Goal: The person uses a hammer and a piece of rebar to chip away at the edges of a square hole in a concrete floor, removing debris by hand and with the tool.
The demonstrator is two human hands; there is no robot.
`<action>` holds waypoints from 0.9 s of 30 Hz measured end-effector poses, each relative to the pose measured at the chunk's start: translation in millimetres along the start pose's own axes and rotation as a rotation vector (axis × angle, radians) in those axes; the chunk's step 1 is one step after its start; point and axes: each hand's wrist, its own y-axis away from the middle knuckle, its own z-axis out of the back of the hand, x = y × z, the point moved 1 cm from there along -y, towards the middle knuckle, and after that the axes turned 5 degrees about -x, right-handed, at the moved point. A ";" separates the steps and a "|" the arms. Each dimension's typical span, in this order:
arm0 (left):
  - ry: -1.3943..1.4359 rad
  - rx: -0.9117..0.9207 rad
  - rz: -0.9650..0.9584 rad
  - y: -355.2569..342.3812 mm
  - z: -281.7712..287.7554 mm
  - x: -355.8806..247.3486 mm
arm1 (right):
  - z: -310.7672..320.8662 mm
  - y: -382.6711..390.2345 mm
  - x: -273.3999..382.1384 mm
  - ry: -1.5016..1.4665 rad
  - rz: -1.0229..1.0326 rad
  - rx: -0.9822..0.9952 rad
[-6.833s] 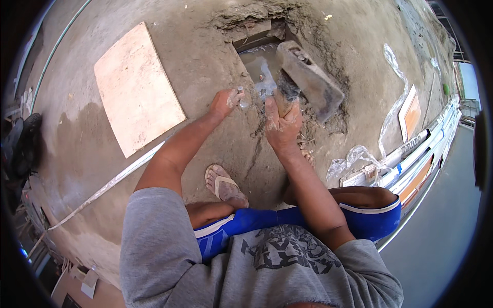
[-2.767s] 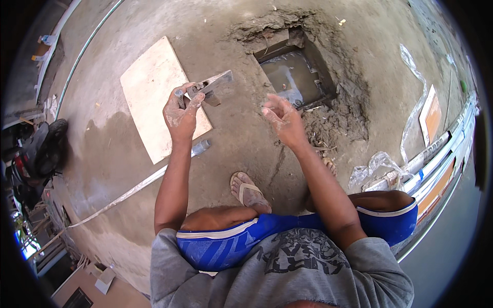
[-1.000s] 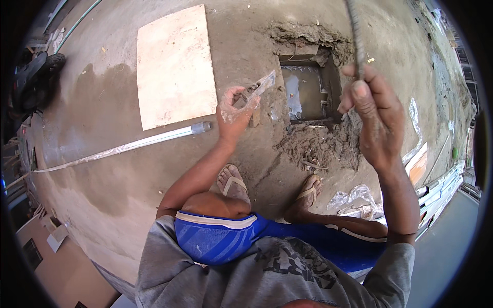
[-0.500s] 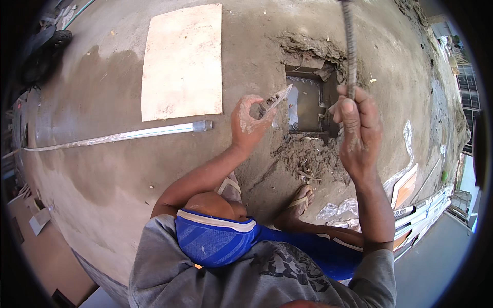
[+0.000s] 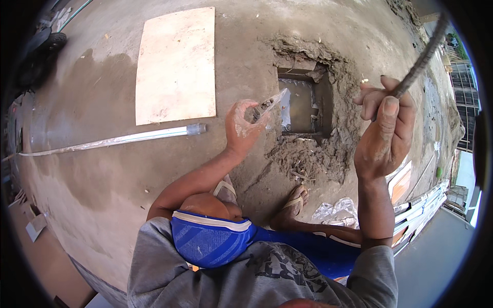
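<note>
My right hand (image 5: pixel 385 131) grips the lower end of a ribbed steel bar (image 5: pixel 423 56), raised and tilted up toward the far right. Between the fingers and thumb of my left hand (image 5: pixel 244 120) is a clear plastic piece with mud on it (image 5: pixel 267 105); its pointed end reaches toward the pit, and its exact kind I cannot make out. Right beside that hand lies a square pit (image 5: pixel 324 102) sunk in the floor, with murky water (image 5: pixel 302 105) in it. Broken wet mud (image 5: pixel 321 159) surrounds the pit's edges. Both hands are smeared with grey mud.
A pale flat board (image 5: pixel 177 66) lies to the left, with a white pipe (image 5: pixel 113 138) nearer me. My sandalled foot (image 5: pixel 295 203) stands just short of the mud. Crumpled clear plastic (image 5: pixel 336 211) and stacked long strips (image 5: pixel 423 210) are at the right.
The bar has swung from nearly upright to a slant toward the right as my right hand moved right, away from the pit. My left hand keeps its hold on the plastic piece.
</note>
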 end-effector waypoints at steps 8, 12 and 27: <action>-0.024 0.036 -0.009 -6.4 -17.2 -0.4 | 14.8 81.0 -72.5 0.672 -0.294 0.762; 0.020 -0.029 -0.008 -0.4 -5.9 1.5 | -0.1 18.3 -18.5 0.280 -0.302 0.333; 0.008 0.022 -0.065 0.7 -12.5 1.2 | -8.7 37.7 -20.2 -0.125 0.072 0.004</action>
